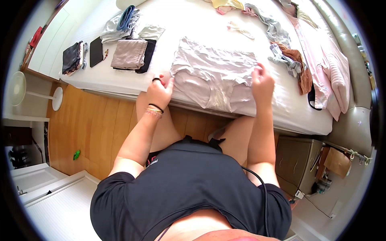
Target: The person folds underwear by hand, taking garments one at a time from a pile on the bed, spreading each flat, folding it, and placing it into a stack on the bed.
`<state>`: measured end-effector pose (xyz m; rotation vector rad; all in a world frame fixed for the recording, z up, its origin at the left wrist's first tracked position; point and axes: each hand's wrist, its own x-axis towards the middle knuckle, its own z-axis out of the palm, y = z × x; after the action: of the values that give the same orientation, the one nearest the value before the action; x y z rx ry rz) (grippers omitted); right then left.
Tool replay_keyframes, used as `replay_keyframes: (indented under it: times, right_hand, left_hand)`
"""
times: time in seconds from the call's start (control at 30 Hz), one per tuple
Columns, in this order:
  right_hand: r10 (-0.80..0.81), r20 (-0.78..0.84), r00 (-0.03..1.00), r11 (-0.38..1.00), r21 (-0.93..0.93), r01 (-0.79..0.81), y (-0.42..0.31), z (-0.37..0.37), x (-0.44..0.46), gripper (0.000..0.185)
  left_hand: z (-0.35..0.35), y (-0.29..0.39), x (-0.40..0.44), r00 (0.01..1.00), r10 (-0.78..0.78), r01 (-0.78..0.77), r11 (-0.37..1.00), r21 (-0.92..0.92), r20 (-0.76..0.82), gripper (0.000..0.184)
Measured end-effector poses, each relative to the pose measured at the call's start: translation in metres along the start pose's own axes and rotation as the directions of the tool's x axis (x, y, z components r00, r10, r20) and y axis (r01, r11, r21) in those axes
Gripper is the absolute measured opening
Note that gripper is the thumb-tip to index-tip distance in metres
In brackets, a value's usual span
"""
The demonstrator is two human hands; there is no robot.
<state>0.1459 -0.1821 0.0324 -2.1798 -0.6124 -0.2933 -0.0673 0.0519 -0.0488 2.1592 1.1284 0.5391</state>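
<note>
Pale pinkish underwear [215, 74] lies spread flat on the white bed, its waistband toward the far side. At its left edge is my left hand [160, 91], with the fingers curled in and a dark band around one finger. My right hand [263, 80] is at the right edge of the underwear, fingers bent and pressed together near the fabric. Whether either hand pinches the cloth is too small to make out. Left of the underwear sits a folded beige garment [128, 54] on top of a black one [148, 58].
Folded dark clothes [73, 57], a black flat object [96, 52] and a light pile with blue cloth [126, 18] lie on the left. Crumpled brown [304, 76] and grey garments [273, 30] and a pink quilt [335, 68] are on the right. A cabinet [295, 160] stands beside the bed.
</note>
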Motion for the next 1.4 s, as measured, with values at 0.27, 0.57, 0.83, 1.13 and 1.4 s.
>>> replay_keyframes:
  times: [0.27, 0.57, 0.83, 1.13, 1.4]
  right_hand:
    - [-0.419, 0.637, 0.647, 0.867, 0.071, 0.492, -0.091, 0.207, 0.083, 0.037]
    - [-0.345, 0.773, 0.532, 0.866, 0.044, 0.497, -0.073, 0.27, 0.121, 0.028]
    - [-0.302, 0.707, 0.64, 0.95, 0.278, 0.142, -0.039, 0.233, 0.098, 0.032]
    - [-0.249, 0.584, 0.772, 0.96, 0.255, 0.117, -0.026, 0.143, 0.083, 0.037]
    - [-0.27, 0.613, 0.743, 0.951, 0.29, 0.106, -0.017, 0.144, 0.073, 0.033]
  left_hand:
    - [0.02, -0.006, 0.015, 0.97, 0.197, -0.182, 0.977, 0.111, -0.142, 0.023]
    - [0.019, -0.01, 0.004, 0.976, 0.099, -0.165, 0.92, -0.355, -0.196, 0.015]
    - [0.033, -0.072, 0.048, 0.965, 0.246, -0.119, 0.724, -0.679, 0.093, 0.025]
    - [0.013, -0.003, 0.077, 0.97, -0.061, 0.132, 0.944, -0.302, 0.235, 0.032]
    - [0.008, -0.039, 0.099, 0.915, -0.076, 0.261, 0.86, -0.438, 0.396, 0.019]
